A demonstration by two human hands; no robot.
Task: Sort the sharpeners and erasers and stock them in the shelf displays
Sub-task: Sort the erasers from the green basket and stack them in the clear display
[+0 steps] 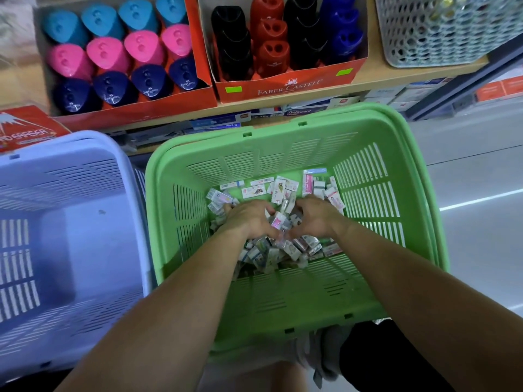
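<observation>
Digging into a heap of small wrapped erasers (pixel 283 190) (too many to count) at the bottom of the green basket (pixel 283 301), the left hand (pixel 249 219) and right hand (pixel 317 217) curl knuckles-up with fingertips buried, so any grip is unclear. Twelve triangular sharpeners (pixel 141 46) fill one red box (pixel 158 113) on the shelf (pixel 373 69).

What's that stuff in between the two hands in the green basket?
Small wrapped erasers, one with a pink label on top, are heaped between the left hand and the right hand inside the green basket. The head view shows it.
</observation>
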